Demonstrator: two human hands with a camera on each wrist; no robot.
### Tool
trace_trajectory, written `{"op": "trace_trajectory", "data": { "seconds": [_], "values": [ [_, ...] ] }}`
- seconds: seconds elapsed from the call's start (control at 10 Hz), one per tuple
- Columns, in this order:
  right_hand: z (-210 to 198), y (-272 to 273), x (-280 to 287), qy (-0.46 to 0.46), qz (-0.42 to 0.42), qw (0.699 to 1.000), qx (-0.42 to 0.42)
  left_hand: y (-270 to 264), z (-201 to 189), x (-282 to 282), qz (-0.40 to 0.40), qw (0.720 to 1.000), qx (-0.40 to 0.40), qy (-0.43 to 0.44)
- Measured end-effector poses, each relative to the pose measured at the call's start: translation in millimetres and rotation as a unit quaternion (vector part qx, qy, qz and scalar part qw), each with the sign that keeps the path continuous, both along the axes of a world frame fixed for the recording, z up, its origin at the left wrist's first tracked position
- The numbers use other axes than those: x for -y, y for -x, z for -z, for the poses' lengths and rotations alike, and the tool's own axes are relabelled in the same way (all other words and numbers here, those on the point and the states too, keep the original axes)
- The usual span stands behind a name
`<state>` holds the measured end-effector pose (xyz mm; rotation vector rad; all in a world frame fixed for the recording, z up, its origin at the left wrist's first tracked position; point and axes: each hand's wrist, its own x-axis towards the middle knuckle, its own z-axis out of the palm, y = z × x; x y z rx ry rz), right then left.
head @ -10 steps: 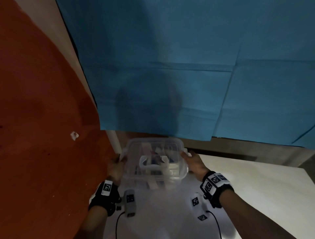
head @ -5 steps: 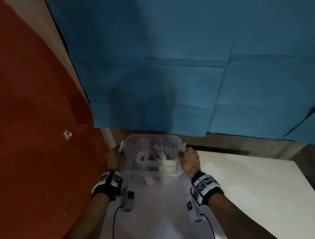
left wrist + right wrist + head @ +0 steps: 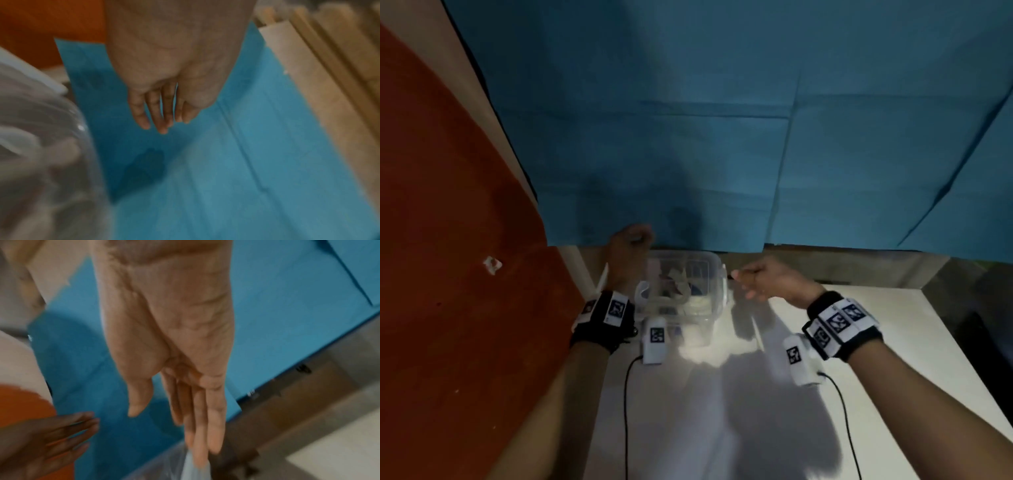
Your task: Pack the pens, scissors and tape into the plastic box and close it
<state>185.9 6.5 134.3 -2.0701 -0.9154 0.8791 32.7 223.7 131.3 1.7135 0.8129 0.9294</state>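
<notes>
The box [image 3: 681, 291] is sitting lidded at the tabletop's [image 3: 825, 342] far edge, below the blue sheet [image 3: 722, 137], and is no longer being gripped at its sides as half a second ago. The left hand [image 3: 628, 253] and right hand [image 3: 767, 281] are hanging just beside it, fingers loose and holding nothing, so packing is looking done. It is showing clear walls, a white handle and blurred contents inside.

Readable text: none is showing.
Wristbands [image 3: 839, 322]: only black-and-white square marker patterns are showing, with no letters or numbers.
</notes>
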Motion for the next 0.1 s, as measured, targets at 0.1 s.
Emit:
{"op": "trace_trajectory", "data": {
  "seconds": [0.1],
  "values": [
    [-42.8,-2.0,33.1,-0.06,-0.028,0.998,0.006,-27.0,-36.4,35.3,0.061,0.976,0.153,0.145]
  ]
}}
